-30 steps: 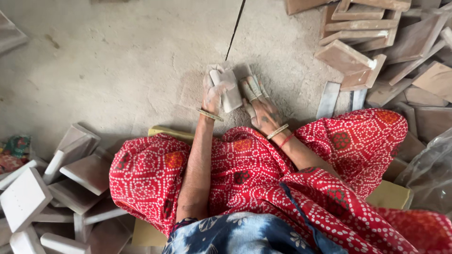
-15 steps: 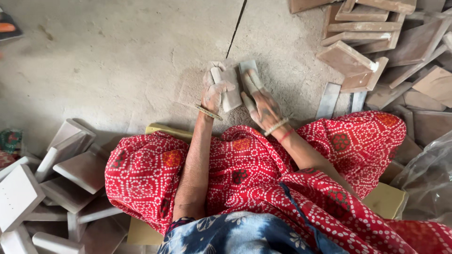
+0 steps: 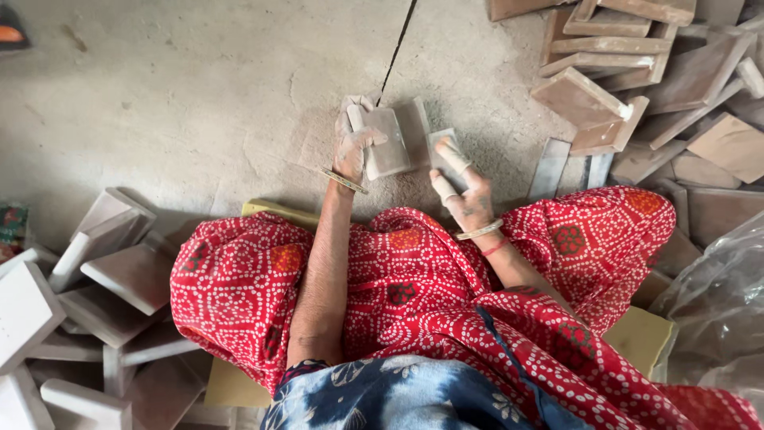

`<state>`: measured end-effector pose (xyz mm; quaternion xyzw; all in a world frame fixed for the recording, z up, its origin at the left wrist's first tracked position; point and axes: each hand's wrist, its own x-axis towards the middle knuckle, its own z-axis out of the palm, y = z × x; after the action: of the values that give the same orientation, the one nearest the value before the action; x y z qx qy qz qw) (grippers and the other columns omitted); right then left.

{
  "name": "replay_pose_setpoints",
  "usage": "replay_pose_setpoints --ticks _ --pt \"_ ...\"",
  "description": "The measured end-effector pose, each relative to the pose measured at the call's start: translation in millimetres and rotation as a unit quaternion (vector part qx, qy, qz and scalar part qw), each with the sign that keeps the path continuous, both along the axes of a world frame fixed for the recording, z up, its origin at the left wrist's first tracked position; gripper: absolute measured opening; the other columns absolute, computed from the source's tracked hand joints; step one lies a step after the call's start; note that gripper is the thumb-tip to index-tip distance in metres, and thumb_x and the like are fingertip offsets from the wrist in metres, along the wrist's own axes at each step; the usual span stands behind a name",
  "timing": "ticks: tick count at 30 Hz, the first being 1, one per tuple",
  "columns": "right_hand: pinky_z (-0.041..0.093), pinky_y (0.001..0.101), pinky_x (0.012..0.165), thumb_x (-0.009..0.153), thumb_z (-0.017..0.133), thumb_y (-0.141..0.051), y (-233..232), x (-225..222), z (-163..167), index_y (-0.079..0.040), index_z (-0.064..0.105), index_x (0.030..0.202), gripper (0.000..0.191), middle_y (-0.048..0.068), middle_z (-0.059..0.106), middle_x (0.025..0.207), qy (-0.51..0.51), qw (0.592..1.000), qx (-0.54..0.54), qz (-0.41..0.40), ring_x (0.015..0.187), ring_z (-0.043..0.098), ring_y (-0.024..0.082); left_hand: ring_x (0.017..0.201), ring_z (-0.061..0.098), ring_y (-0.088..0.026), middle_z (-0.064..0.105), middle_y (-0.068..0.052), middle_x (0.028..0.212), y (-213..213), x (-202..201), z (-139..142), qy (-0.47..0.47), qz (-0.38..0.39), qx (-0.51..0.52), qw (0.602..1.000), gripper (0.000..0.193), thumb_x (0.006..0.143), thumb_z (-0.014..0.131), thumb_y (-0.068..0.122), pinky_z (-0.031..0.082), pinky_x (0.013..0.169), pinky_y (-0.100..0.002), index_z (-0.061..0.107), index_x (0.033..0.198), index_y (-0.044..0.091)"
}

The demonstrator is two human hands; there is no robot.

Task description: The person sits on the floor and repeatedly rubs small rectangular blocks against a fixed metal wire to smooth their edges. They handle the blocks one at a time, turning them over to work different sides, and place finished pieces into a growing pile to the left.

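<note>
Dusty grey block (image 3: 387, 142) was gripped by the left hand (image 3: 352, 147) while a small pad (image 3: 442, 149) was clasped in the right hand (image 3: 465, 195), so taped fingers (image 3: 452, 156) were judged liable to abrasion.

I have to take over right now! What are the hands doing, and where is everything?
Left hand: gripping a pale block held against the concrete floor.
Right hand: fingers taped, pressing a small grey pad beside that block.
Powdery dust lies on the floor around the block.
Pale pieces are piled at the left; brownish pieces are heaped at the right. I cannot tell which pile is finished.
The person sits on a yellow cushion, with a clear plastic bag at the far right.
Done and left: cannot be told apart here; one block is in hand.
</note>
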<state>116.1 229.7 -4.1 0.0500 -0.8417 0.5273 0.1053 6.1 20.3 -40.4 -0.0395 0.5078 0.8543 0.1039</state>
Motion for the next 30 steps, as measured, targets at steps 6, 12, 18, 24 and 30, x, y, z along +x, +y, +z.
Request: replay_pose_setpoints --ticks 6,12,18,24,30 --pt "0.051 0.0424 0.096 0.110 0.054 -0.016 1 -42 -30 0.000 0.057 0.144 0.038 0.024 0.060 0.136 -0.098 0.991 0.078 0.035 0.119 0.061 0.036 0.119 0.061 -0.030 0.060 -0.012 0.125 -8 4 0 -0.053 -0.008 0.022 0.998 0.053 0.067 0.065 -0.003 0.059 0.097 -0.044 0.051 0.115 0.014" --pt "0.058 0.0407 0.080 0.107 0.060 -0.011 -6 -101 -63 -0.005 0.063 0.135 0.030 0.023 0.071 0.114 0.043 0.983 0.173 0.037 0.093 0.071 0.035 0.120 0.062 -0.030 0.064 -0.013 0.127 -10 4 -10 -0.043 0.004 0.051 0.998 0.052 0.070 0.065 -0.006 0.058 0.097 -0.042 0.054 0.117 0.014" --pt "0.057 0.0435 0.098 0.107 0.065 -0.009 12 -48 -40 -0.003 0.054 0.150 0.045 0.020 0.058 0.148 0.102 0.973 0.185 0.097 0.124 0.064 0.040 0.109 0.064 -0.026 0.065 -0.012 0.117 15 -6 -36 0.001 -0.012 0.032 0.999 0.048 0.076 0.073 0.003 0.058 0.091 -0.041 0.060 0.121 0.013" --pt "0.051 0.0418 0.106 0.101 0.066 -0.014 37 -10 -27 -0.004 0.060 0.143 0.043 0.021 0.057 0.149 0.067 0.954 0.212 0.200 0.128 0.061 0.038 0.101 0.065 -0.022 0.068 -0.011 0.109 36 -20 0 0.045 0.049 0.017 0.998 0.046 0.081 0.081 0.014 0.057 0.088 -0.039 0.068 0.125 0.010" --pt "0.049 0.0387 0.107 0.100 0.067 -0.011 51 -43 -48 -0.005 0.066 0.138 0.038 0.021 0.062 0.144 0.121 0.931 0.188 0.290 0.127 0.063 0.035 0.094 0.069 -0.027 0.072 -0.015 0.102 0 1 43 -0.126 0.158 -0.307 0.930 0.053 0.073 0.083 0.037 0.058 0.080 -0.040 0.068 0.113 0.004"
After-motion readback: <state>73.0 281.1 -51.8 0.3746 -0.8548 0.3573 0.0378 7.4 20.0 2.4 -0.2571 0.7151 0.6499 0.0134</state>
